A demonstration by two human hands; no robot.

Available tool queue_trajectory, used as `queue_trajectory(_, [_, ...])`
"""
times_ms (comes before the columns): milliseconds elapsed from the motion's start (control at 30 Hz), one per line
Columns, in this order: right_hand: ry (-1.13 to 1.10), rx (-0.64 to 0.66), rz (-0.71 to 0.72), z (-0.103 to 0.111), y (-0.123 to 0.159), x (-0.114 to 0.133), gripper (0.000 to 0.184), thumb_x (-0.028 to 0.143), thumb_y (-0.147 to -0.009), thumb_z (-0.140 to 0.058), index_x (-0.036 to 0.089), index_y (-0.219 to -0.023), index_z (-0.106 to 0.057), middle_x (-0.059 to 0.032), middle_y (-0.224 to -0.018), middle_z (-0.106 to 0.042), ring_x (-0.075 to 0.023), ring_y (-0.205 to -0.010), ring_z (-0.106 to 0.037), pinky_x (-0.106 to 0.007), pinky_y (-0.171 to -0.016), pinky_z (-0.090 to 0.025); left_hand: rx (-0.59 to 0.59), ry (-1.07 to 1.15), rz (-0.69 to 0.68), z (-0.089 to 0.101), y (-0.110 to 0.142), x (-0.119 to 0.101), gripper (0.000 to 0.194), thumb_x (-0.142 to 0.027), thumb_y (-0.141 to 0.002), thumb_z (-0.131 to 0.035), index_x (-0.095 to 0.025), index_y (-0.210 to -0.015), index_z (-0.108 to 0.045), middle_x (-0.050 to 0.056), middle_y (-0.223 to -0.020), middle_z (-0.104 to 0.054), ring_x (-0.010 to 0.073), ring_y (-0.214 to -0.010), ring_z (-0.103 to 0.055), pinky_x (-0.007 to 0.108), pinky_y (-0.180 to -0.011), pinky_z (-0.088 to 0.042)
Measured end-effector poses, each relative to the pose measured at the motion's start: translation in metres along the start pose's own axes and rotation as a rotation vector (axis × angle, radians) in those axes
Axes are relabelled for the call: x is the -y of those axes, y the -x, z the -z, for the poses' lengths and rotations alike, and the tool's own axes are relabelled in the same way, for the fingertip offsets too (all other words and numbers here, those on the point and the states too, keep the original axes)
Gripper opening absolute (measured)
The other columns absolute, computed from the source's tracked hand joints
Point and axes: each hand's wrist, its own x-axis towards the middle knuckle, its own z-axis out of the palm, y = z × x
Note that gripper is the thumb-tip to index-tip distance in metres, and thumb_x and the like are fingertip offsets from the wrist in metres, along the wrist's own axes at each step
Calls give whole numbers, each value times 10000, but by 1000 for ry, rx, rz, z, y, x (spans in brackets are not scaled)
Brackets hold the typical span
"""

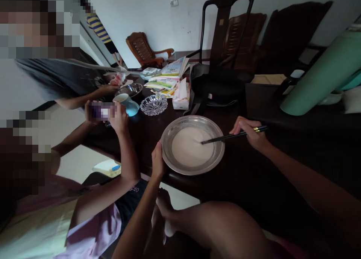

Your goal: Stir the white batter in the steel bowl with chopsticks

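Observation:
A wide metal bowl (167,137) rests on the dark table and holds a pale, thick liquid (188,150). My left hand (158,160) grips the bowl's left rim, with part of the fingers hidden at its side. To the right of the bowl, my right hand (252,133) is closed around black chopsticks (218,139) with gold bands. They slant down to the left over the rim, and their tips dip into the liquid near the middle.
Behind the bowl are a glass dish (153,105), a tissue pack (181,97), a stack of booklets (167,76), a black bag (218,90) and a blue mug (130,105). A green cylinder (318,74) leans at right. Close on the left, a person holds a phone (98,111); another stands beyond.

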Motion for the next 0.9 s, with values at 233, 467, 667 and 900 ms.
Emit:
queue_trajectory(233, [113,142,6,-8,4,-1,310,478,-930,-588,282,-743,-739,-32,-787,-758,-232,-792,-631,-420,-753,-494,-4,25,-2,-1,2,-2,535,-583,-900,-467,-153,-1078,-731,94,-1145,-731,273,-1174,-608,382,-1067,-426])
queue_trajectory(467, [-1,140,16,-9,7,0,395,465,-962,-527,273,-674,-717,-40,-713,-727,-222,-705,-616,-407,-672,-497,20,42,-30,-1,3,-3,539,-589,-909,-462,-157,-1085,-732,87,-1147,-733,265,-1175,-609,360,-1064,-430])
queue_trajectory(667, [78,35,41,-5,6,-3,373,412,-977,-521,281,-685,-712,-22,-721,-739,-215,-719,-613,-407,-712,-475,8,27,-29,0,2,-1,542,-583,-912,-453,-144,-1064,-734,99,-1172,-724,269,-1195,-601,369,-1085,-411])
queue_trajectory(900, [106,207,58,-9,7,0,275,414,-941,-583,282,-763,-746,-29,-820,-772,-229,-796,-640,-415,-727,-503,-5,15,-36,-1,2,-3,546,-586,-905,-460,-145,-1081,-731,102,-1162,-727,274,-1182,-608,379,-1074,-424])
